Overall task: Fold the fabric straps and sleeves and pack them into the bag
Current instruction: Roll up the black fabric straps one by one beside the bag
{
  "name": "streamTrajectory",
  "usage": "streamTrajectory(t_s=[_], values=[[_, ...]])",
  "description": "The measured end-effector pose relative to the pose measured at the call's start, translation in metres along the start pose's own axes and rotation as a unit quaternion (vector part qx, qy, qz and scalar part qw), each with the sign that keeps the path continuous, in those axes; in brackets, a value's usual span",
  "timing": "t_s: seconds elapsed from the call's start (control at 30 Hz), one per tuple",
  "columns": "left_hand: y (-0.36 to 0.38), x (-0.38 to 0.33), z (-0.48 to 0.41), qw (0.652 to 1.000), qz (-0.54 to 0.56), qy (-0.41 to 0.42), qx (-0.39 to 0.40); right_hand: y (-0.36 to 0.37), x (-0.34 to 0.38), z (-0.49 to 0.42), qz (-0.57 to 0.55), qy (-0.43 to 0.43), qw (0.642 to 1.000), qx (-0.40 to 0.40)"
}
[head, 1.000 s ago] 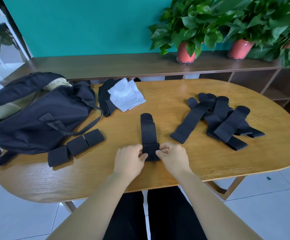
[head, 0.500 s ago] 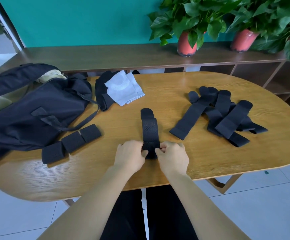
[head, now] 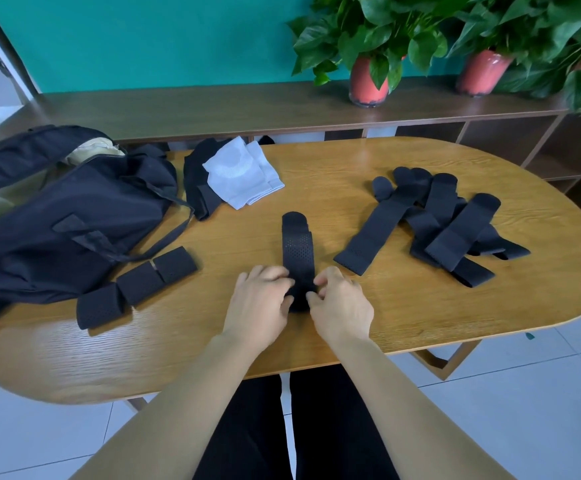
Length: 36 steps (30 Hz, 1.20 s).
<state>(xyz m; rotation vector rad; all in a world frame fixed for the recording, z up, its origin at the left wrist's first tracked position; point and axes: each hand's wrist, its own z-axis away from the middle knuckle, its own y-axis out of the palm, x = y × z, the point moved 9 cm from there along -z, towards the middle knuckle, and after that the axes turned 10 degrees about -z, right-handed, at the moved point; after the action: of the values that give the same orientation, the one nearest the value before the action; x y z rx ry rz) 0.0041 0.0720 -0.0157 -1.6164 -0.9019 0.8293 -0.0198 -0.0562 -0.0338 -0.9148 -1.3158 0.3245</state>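
Note:
A black perforated strap (head: 297,247) lies lengthwise in the middle of the oval wooden table (head: 351,327). Its near end is rolled up between my hands. My left hand (head: 261,303) pinches the roll from the left and my right hand (head: 339,304) pinches it from the right. Three folded black straps (head: 136,287) lie in a row beside the black bag (head: 70,223), which sits open at the table's left end. A heap of unfolded black straps (head: 434,223) lies to the right. A white sleeve (head: 242,173) rests on a black sleeve (head: 195,181) behind the bag.
A long wooden sideboard (head: 247,109) runs behind the table against a teal wall, carrying two potted plants (head: 368,77) in red pots. The table's near edge is just below my wrists. Tiled floor lies below and to the right.
The roll at the strap's near end has grown and the flat part has shortened. Both hands have edged slightly away from me along the strap. The view has tilted slightly.

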Motion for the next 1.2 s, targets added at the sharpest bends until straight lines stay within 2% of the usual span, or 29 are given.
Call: streamTrajectory(t_s=[0.2, 0.3, 0.4, 0.47, 0.57, 0.7, 0.93, 1.2], values=[[0.012, -0.005, 0.009, 0.995, 0.005, 0.062, 0.079, 0.006, 0.006, 0.005, 0.007, -0.041, 0.999, 0.024], [0.008, 0.0, 0.013, 0.994, 0.002, 0.082, 0.07, 0.01, 0.011, 0.009, -0.003, -0.069, 0.995, 0.069], [0.001, 0.002, 0.017, 0.993, 0.017, 0.109, 0.044, 0.015, 0.015, 0.018, 0.018, -0.131, 0.983, 0.126], [-0.003, 0.005, 0.02, 0.992, 0.04, 0.114, 0.033, 0.016, 0.015, 0.022, 0.026, -0.17, 0.976, 0.137], [-0.007, 0.017, 0.021, 0.989, 0.142, 0.038, 0.036, 0.011, 0.014, 0.018, -0.025, -0.18, 0.978, 0.104], [-0.006, 0.026, 0.018, 0.97, 0.235, -0.056, 0.021, 0.009, 0.013, 0.008, -0.11, -0.137, 0.982, 0.065], [0.006, 0.04, 0.005, 0.972, 0.171, -0.161, -0.012, 0.013, 0.015, -0.005, -0.099, -0.084, 0.991, 0.007], [0.009, 0.04, -0.002, 0.974, 0.136, -0.18, -0.003, 0.016, 0.012, -0.014, -0.054, -0.042, 0.998, 0.003]])
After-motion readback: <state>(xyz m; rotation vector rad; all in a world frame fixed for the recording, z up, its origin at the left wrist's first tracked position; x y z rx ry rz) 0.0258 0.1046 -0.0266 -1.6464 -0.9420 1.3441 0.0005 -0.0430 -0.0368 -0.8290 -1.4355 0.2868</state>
